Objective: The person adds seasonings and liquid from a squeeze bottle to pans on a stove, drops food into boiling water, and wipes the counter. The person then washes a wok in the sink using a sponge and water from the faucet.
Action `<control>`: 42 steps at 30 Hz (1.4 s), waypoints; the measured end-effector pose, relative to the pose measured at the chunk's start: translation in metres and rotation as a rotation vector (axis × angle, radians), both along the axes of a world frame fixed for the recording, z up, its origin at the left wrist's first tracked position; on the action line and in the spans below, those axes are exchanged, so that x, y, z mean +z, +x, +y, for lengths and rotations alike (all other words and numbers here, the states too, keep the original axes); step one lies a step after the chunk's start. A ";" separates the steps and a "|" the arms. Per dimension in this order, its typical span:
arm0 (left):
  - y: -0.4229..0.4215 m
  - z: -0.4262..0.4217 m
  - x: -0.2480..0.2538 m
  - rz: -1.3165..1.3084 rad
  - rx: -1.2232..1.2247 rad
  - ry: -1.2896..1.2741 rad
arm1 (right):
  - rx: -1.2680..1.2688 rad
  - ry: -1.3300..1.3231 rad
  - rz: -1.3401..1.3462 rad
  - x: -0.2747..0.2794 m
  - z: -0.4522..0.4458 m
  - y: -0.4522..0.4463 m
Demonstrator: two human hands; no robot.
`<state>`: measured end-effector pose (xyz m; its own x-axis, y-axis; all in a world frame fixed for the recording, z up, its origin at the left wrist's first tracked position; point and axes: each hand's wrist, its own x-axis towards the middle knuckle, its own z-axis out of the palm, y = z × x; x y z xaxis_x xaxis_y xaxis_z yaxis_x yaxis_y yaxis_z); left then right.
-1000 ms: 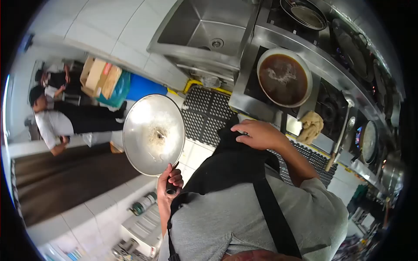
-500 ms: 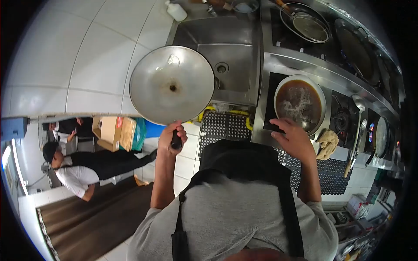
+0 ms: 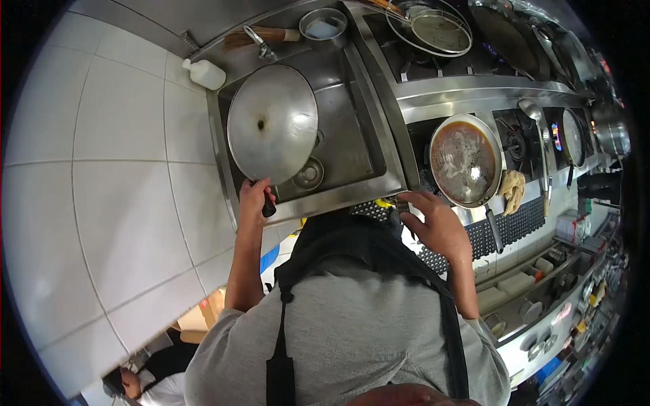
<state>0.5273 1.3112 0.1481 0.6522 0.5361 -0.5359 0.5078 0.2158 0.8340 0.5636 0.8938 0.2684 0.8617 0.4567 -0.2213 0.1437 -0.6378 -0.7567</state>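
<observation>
Wok point(image 3: 274, 135) in the left hand point(image 3: 253, 205), over the sink point(image 3: 351, 145)

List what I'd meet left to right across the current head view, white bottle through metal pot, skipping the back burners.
White bottle → wok → pan of brown liquid → beige cloth → ladle → pan by the flame → metal pot.

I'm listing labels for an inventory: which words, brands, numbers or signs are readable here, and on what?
None can be read.
Cardboard box: red marking, too blurred to read.
White bottle: no lettering visible.
Pan in the left hand: no lettering visible on the pan.
</observation>
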 end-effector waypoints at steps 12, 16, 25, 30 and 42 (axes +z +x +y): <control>0.016 0.068 -0.096 0.174 -0.186 -1.110 | 0.240 -0.098 -0.129 0.000 0.162 0.144; 0.040 0.078 -0.123 0.115 -0.241 -1.071 | 0.221 -0.073 -0.341 -0.029 0.206 0.252; 0.073 0.085 -0.110 0.114 -0.326 -0.954 | 0.008 -0.420 -0.394 -0.132 0.297 0.485; 0.086 0.085 -0.113 0.134 -0.382 -0.917 | -0.106 -0.711 -0.291 -0.175 0.315 0.520; 0.119 0.076 -0.095 0.148 -0.369 -0.905 | -0.176 -0.308 -0.854 -0.154 0.324 0.412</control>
<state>0.6463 1.3867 0.0526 0.5893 -0.3398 -0.7330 0.7575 0.5480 0.3549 0.9757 1.2173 0.1145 0.8395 0.3303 0.4314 0.4570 -0.8588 -0.2316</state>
